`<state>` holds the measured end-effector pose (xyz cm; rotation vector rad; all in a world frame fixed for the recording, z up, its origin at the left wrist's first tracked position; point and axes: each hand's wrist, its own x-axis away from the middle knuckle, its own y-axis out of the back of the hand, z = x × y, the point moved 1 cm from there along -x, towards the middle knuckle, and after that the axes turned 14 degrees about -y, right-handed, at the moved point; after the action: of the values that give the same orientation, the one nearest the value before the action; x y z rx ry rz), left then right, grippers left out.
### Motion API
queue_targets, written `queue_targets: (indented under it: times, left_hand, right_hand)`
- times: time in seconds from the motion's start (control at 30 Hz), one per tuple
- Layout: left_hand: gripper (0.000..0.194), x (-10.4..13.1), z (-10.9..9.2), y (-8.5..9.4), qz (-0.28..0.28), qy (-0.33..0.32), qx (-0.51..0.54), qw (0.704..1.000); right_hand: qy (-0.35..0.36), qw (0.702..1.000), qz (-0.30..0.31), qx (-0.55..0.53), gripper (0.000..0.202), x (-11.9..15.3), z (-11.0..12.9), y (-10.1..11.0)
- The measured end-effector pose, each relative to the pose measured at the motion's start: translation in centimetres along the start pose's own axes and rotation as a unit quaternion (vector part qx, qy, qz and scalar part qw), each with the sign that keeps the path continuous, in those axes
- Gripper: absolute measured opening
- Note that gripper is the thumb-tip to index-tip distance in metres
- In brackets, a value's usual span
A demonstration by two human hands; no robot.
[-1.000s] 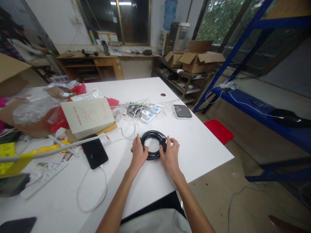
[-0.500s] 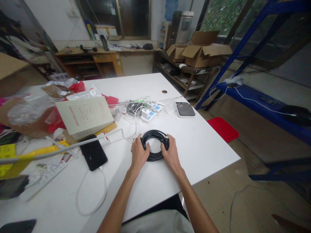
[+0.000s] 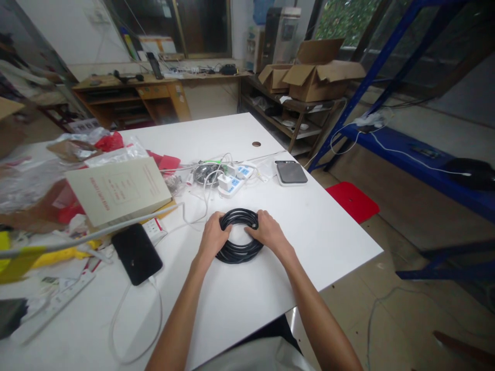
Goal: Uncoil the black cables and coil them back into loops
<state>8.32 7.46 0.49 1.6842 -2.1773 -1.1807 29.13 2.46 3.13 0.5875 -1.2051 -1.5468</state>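
Note:
A coil of black cable (image 3: 240, 254) is held between my two hands over the white table (image 3: 309, 226). My left hand (image 3: 215, 234) grips its left side, thumb inside the loop and fingers around the outside. On the opposite side my right hand (image 3: 268, 230) closes on the coil the same way, its thumb pointing into the middle. A small pale piece, perhaps a connector, shows by the right thumb. The fingers' undersides are hidden.
White power strips (image 3: 231, 185) with plugs lie beyond the coil. A black phone (image 3: 137, 253) on a white cable is to the left, near a beige booklet (image 3: 119, 190) and bagged clutter. A flat grey-topped device (image 3: 291, 172) sits near the right edge.
The coil looks tilted and its lower strands hang nearer to me. My right hand has shifted slightly left and turned inward. The whole view has moved a little.

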Motion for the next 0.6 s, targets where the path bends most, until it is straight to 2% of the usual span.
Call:
queue_targets:
  times: [0.17,0.33,0.4,0.6]
  left_hand:
    - [0.014,1.5,-0.7,0.8,0.0,0.013,0.015,1.0]
    - [0.034,2.1,-1.3,0.7,0.006,0.006,0.049,0.999]
    - [0.035,1.9,-1.6,0.4,0.005,0.002,0.058,0.998]
    - [0.03,1.6,-3.5,0.3,-0.004,-0.036,0.081,0.996]
  right_hand:
    - [0.003,0.999,0.011,0.034,0.033,1.0,0.2,-0.1]
    - [0.007,0.999,0.019,0.049,0.029,1.8,0.3,-0.4]
    - [0.01,0.999,0.022,0.042,0.028,1.8,0.2,-0.3]
    - [0.003,0.999,0.005,0.033,0.028,1.0,-2.3,0.8]
